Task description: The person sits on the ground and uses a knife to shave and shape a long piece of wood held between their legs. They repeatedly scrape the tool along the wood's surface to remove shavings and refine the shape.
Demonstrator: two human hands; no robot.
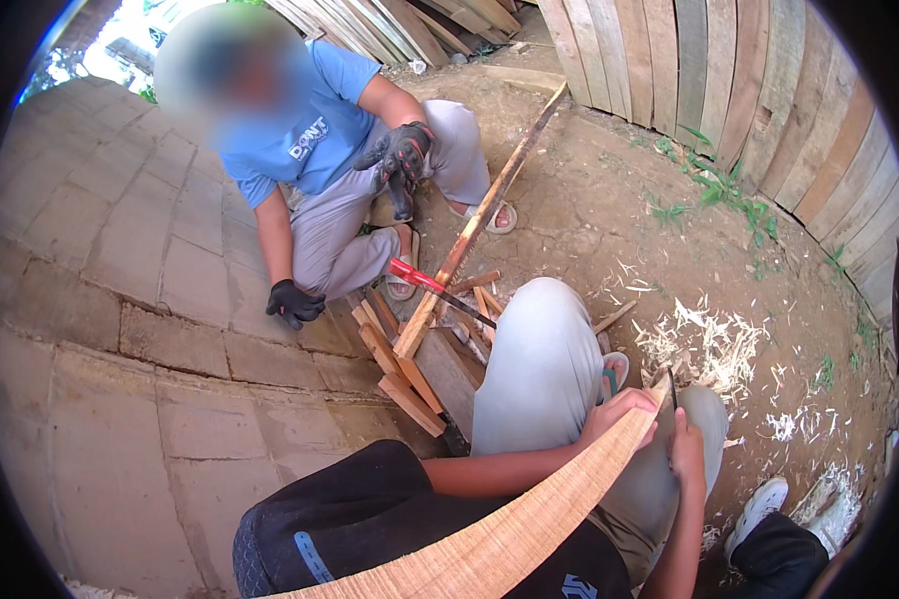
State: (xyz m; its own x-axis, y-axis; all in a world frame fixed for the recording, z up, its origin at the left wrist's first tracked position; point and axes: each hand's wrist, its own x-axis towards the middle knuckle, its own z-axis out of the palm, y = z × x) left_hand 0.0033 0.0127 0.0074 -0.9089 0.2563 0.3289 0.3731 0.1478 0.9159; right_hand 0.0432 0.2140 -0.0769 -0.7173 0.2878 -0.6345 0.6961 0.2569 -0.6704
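Note:
A long pale wood plank (509,534) runs from the lower left, across my lap, to a narrow tip above my knee. My left hand (621,413) is wrapped round the plank near that tip. In my right hand (686,447), just beside it, is a knife whose dark blade (672,391) lies against the plank's end; the fingers are closed and the handle is mostly hidden. Pale curled wood shavings (704,344) lie on the ground just past my knee.
Opposite sits a person in a blue shirt (320,115) and dark gloves. Before them, a long bark-edged board (479,225) leans over wood offcuts (410,399), near a red-handled tool (415,275). A brick wall (110,399) stands left, a plank fence (739,90) behind. Another person's white shoe (759,514) is at right.

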